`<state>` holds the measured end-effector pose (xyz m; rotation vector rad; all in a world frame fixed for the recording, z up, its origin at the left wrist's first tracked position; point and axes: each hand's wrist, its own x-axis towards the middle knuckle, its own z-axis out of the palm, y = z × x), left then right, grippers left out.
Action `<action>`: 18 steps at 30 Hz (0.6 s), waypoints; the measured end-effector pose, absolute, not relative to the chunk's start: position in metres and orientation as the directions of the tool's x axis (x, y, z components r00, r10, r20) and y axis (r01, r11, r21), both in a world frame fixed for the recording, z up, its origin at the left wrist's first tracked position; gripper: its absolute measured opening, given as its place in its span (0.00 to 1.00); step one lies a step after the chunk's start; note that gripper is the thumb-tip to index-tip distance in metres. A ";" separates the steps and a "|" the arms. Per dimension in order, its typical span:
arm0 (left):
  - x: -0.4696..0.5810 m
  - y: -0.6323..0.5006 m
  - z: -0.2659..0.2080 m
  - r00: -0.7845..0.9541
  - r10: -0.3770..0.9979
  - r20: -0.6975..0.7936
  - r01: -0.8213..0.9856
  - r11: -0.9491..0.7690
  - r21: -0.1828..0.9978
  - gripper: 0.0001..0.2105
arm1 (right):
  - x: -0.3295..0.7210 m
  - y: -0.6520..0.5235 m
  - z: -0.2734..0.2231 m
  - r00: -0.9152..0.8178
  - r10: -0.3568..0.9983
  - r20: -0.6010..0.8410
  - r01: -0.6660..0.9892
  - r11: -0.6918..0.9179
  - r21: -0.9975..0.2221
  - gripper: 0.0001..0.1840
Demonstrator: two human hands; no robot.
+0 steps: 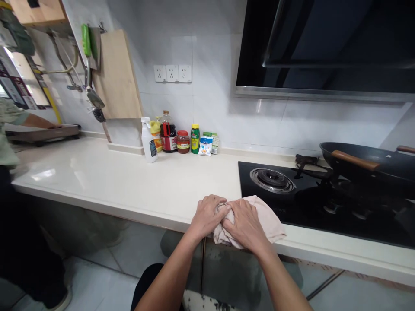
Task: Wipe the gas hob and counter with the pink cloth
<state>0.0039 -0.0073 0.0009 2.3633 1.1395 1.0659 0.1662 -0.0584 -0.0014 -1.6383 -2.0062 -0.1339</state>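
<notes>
A pale pink cloth lies bunched at the front edge of the white countertop, overlapping the corner of the black gas hob. My left hand grips the cloth's left side, fingers curled over it. Pressed on the cloth's middle, my right hand has its fingers bent around the fabric, its thumb close to the left hand. Part of the cloth hangs over the counter's edge. The fabric beneath both palms is hidden.
A wok with wooden handles stands on the right burner. Against the wall are a white spray bottle, a soy sauce bottle, a red-lidded jar and packets. A cutting board hangs left. Another person stands far left.
</notes>
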 end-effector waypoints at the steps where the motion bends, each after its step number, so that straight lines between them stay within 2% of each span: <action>1: 0.004 -0.007 0.001 0.413 0.768 0.490 0.540 -0.640 0.547 0.14 | 0.166 -0.059 -0.002 -0.112 0.877 0.468 0.930 0.258 -0.260 0.13; 18: -0.003 0.004 -0.004 0.394 0.780 0.487 0.452 -0.625 0.636 0.15 | 0.168 -0.064 -0.003 -0.114 0.872 0.476 0.928 0.264 -0.262 0.12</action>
